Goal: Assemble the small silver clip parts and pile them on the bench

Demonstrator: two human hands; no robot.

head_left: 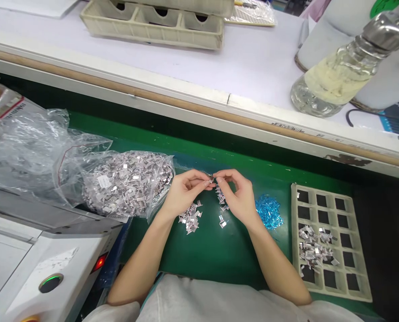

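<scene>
My left hand (190,188) pinches a small silvery metal piece (211,180) between thumb and fingers. My right hand (236,192) meets it there, its thumb and forefinger closed at the piece's right side; whatever sits in that pinch is too small to make out. Below my left hand lies a pile of small metal pieces (190,218) on the green mat (219,255). More metal pieces (222,221) lie scattered beside my right hand, partly hidden by it. To the right of that wrist is a heap of tiny blue parts (269,212).
A clear plastic bag (128,183) full of metal pieces lies left. At right stands a compartment tray (328,241) with metal pieces in some cells. A raised shelf (186,67) holds a beige divided tray (152,27) and a glass bottle (340,80). A machine (48,259) borders the lower left.
</scene>
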